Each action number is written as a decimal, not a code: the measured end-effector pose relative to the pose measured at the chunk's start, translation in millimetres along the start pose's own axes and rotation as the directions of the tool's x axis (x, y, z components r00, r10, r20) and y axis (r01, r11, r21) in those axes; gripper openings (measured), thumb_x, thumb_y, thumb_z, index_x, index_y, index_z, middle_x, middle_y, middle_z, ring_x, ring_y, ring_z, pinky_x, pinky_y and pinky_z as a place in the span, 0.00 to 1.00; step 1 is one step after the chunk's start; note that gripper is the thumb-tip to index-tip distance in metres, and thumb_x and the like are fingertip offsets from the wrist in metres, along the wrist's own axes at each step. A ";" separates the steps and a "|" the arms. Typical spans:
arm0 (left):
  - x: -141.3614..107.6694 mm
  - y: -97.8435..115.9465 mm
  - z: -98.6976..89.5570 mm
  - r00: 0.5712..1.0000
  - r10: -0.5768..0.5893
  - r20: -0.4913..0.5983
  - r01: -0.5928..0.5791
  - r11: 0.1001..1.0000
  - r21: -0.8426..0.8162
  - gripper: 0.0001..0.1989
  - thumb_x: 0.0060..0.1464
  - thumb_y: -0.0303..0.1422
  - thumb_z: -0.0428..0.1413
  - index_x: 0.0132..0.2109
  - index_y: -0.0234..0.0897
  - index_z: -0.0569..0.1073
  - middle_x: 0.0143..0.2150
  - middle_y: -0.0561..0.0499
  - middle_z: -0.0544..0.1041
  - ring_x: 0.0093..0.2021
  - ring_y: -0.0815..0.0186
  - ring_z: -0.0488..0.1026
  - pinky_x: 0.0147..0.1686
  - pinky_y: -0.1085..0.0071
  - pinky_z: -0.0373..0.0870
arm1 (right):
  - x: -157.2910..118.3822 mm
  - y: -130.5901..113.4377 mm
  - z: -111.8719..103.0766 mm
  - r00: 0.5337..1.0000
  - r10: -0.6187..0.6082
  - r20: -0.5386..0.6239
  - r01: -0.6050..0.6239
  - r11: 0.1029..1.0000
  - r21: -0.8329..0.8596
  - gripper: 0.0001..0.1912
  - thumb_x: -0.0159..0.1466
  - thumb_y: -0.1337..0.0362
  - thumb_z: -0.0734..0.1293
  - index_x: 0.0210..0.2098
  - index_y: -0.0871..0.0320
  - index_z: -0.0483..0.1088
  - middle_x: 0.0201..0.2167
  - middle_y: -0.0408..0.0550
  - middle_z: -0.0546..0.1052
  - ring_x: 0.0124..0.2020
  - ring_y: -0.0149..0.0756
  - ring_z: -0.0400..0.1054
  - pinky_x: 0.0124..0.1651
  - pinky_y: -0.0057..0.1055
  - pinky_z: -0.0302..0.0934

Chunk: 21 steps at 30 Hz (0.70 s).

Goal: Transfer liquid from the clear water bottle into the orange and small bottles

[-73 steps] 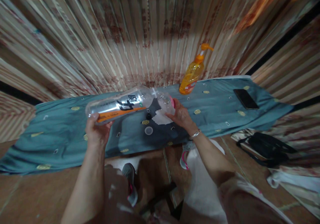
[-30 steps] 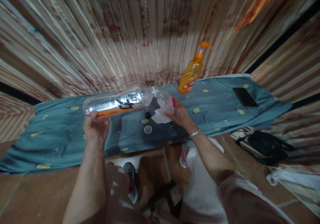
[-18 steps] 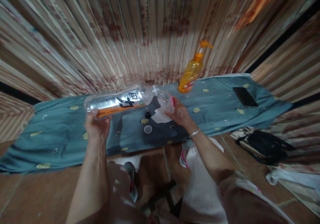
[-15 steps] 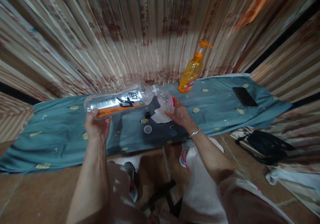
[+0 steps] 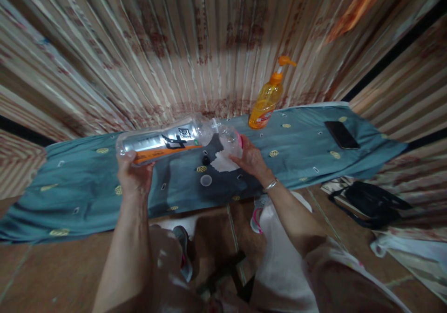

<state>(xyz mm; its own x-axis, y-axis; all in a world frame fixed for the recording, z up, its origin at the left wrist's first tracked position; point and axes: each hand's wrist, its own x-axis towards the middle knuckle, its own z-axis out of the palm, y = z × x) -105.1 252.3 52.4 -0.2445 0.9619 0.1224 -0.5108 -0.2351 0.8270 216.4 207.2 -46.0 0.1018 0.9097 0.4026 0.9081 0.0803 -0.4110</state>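
Note:
My left hand (image 5: 134,175) is closed around the lower end of a large clear plastic bottle (image 5: 167,140) with a silver and orange label. The bottle lies nearly level in the air, its neck to the right. My right hand (image 5: 253,157) grips a small clear bottle (image 5: 228,133) with a pink end. Both necks meet or nearly meet; whether they touch I cannot tell. A crumpled piece of white paper (image 5: 224,162) shows just under the right fingers. On the cloth below are a small dark cap (image 5: 206,160) and a round translucent lid (image 5: 206,180).
A patterned teal cloth (image 5: 87,201) covers the long table. At the back stands an orange pump bottle (image 5: 264,103) of yellow liquid. A black phone (image 5: 341,135) lies to the right, and a black bag (image 5: 373,203) rests beyond the table's right front. Striped curtains (image 5: 174,47) hang behind.
Almost nothing differs. The large bottle and my left hand have shifted very slightly left; both hands keep their hold.

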 end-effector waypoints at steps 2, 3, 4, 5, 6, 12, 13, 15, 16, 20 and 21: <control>0.5 -0.5 -1.4 1.000 -0.002 -0.004 0.002 1.000 -0.003 0.27 0.32 0.33 0.65 0.46 0.43 0.74 0.36 0.54 0.79 0.38 0.63 0.76 0.31 0.73 0.70 | -0.1 0.7 0.4 1.000 -0.007 -0.006 0.007 1.000 0.000 0.43 0.65 0.52 0.74 0.69 0.66 0.55 0.61 0.73 0.75 0.59 0.60 0.75 0.62 0.52 0.71; 0.7 -0.8 -1.7 1.000 -0.003 -0.015 0.003 1.000 -0.002 0.28 0.31 0.33 0.65 0.46 0.43 0.74 0.36 0.54 0.79 0.38 0.63 0.76 0.31 0.73 0.69 | -0.2 1.0 0.5 1.000 -0.011 -0.006 0.011 1.000 0.003 0.43 0.65 0.51 0.74 0.69 0.66 0.56 0.61 0.74 0.75 0.59 0.60 0.75 0.62 0.53 0.71; 0.7 -1.1 -1.8 1.000 -0.005 -0.026 0.005 1.000 0.000 0.28 0.31 0.33 0.64 0.46 0.43 0.74 0.36 0.54 0.79 0.37 0.63 0.76 0.31 0.73 0.69 | -0.2 1.2 0.5 1.000 -0.015 -0.005 0.015 1.000 0.008 0.43 0.65 0.51 0.74 0.69 0.66 0.56 0.61 0.73 0.75 0.59 0.60 0.75 0.62 0.53 0.71; 0.7 -1.4 -1.7 0.999 -0.006 -0.033 0.006 1.000 0.003 0.29 0.31 0.33 0.64 0.47 0.43 0.74 0.36 0.54 0.79 0.37 0.63 0.76 0.31 0.72 0.69 | -0.2 1.4 0.4 1.000 -0.018 -0.003 0.018 1.000 0.012 0.42 0.66 0.50 0.73 0.69 0.66 0.56 0.60 0.73 0.75 0.59 0.60 0.75 0.62 0.54 0.72; 0.8 -1.7 -1.6 0.999 -0.007 -0.038 0.007 1.000 0.005 0.29 0.31 0.33 0.64 0.47 0.43 0.74 0.37 0.55 0.79 0.37 0.63 0.76 0.32 0.72 0.70 | -0.3 1.4 0.3 1.000 -0.020 -0.002 0.020 1.000 0.015 0.42 0.66 0.50 0.73 0.69 0.66 0.56 0.60 0.73 0.75 0.58 0.60 0.75 0.62 0.54 0.72; 0.7 -1.5 -1.0 0.999 0.004 -0.052 -0.002 1.000 0.031 0.30 0.30 0.34 0.65 0.47 0.45 0.74 0.36 0.55 0.78 0.38 0.63 0.75 0.34 0.71 0.72 | -0.8 0.4 0.4 1.000 -0.022 -0.014 0.022 1.000 0.017 0.42 0.65 0.52 0.74 0.70 0.63 0.56 0.61 0.69 0.76 0.59 0.57 0.75 0.61 0.50 0.72; 0.3 -1.0 -0.8 0.999 0.003 -0.053 -0.002 1.000 0.031 0.30 0.30 0.34 0.65 0.47 0.45 0.74 0.37 0.55 0.78 0.38 0.63 0.75 0.34 0.71 0.72 | -0.8 0.3 0.6 1.000 -0.020 -0.013 0.020 1.000 0.018 0.42 0.65 0.52 0.74 0.70 0.63 0.56 0.61 0.69 0.76 0.59 0.56 0.76 0.61 0.50 0.72; -1.0 0.6 0.2 0.999 -0.001 -0.045 0.002 1.000 0.030 0.30 0.30 0.34 0.65 0.48 0.45 0.74 0.38 0.55 0.79 0.39 0.63 0.75 0.34 0.71 0.73 | -0.8 -0.1 0.8 1.000 -0.011 -0.011 0.011 1.000 0.018 0.42 0.65 0.53 0.74 0.70 0.63 0.56 0.61 0.69 0.76 0.59 0.56 0.76 0.60 0.50 0.72; -1.9 1.5 0.9 0.999 -0.002 -0.038 0.004 1.000 0.030 0.31 0.30 0.34 0.66 0.48 0.45 0.75 0.40 0.54 0.80 0.39 0.63 0.75 0.34 0.72 0.73 | -0.7 -0.3 0.8 1.000 -0.006 -0.010 0.006 1.000 0.016 0.42 0.65 0.53 0.74 0.70 0.63 0.55 0.61 0.69 0.76 0.58 0.57 0.76 0.60 0.50 0.72; -5.3 4.7 3.8 0.999 -0.013 -0.031 0.014 0.999 0.040 0.31 0.29 0.34 0.66 0.48 0.46 0.76 0.43 0.54 0.82 0.38 0.64 0.75 0.30 0.74 0.70 | 0.1 -1.1 -0.3 1.000 0.002 0.005 -0.002 1.000 0.014 0.43 0.64 0.54 0.75 0.70 0.65 0.55 0.61 0.71 0.75 0.59 0.57 0.75 0.62 0.50 0.71; -5.8 5.2 4.3 0.999 -0.016 -0.034 0.018 0.999 0.038 0.32 0.29 0.34 0.66 0.48 0.46 0.76 0.43 0.54 0.82 0.38 0.64 0.74 0.30 0.74 0.70 | 0.3 -1.2 -0.6 1.000 0.004 0.007 -0.004 1.000 0.013 0.43 0.64 0.55 0.75 0.70 0.66 0.56 0.61 0.72 0.75 0.60 0.57 0.75 0.62 0.50 0.70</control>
<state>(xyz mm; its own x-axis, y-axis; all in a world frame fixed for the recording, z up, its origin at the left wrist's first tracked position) -102.8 246.1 58.3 -0.2636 0.9604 0.0903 -0.4830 -0.2125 0.8494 215.6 207.1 -44.9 0.1026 0.9130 0.3948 0.9025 0.0815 -0.4230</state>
